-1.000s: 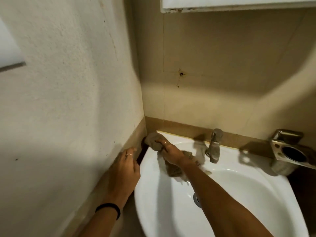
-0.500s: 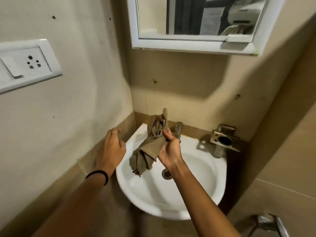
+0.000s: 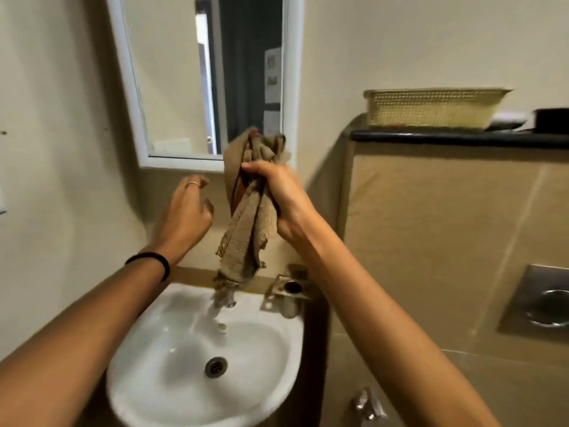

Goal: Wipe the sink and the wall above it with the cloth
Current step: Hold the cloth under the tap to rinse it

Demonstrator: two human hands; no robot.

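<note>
My right hand [image 3: 281, 195] grips a bunched brown cloth [image 3: 246, 229] and holds it up in the air in front of the beige wall [image 3: 323, 87], just below the mirror's lower right corner. The cloth hangs down over the tap [image 3: 226, 298], which it partly hides. To the left of the cloth my left hand [image 3: 184, 217] is raised with its fingers loosely curled, holding nothing and not touching the cloth. The white sink [image 3: 147, 392] lies below both hands, its drain [image 3: 216, 366] in the middle.
A white-framed mirror [image 3: 135, 97] hangs above the sink. A metal holder [image 3: 289, 288] sits at the sink's right rear. To the right, a tiled ledge with a dark top [image 3: 455, 137] carries a yellow basket [image 3: 431, 107]. A flush plate [image 3: 542, 303] is set in the tiles below.
My right hand lifted the cloth from the sink's back left corner up to mirror height. My left hand left the side wall and rose beside it. The view tilted up.
</note>
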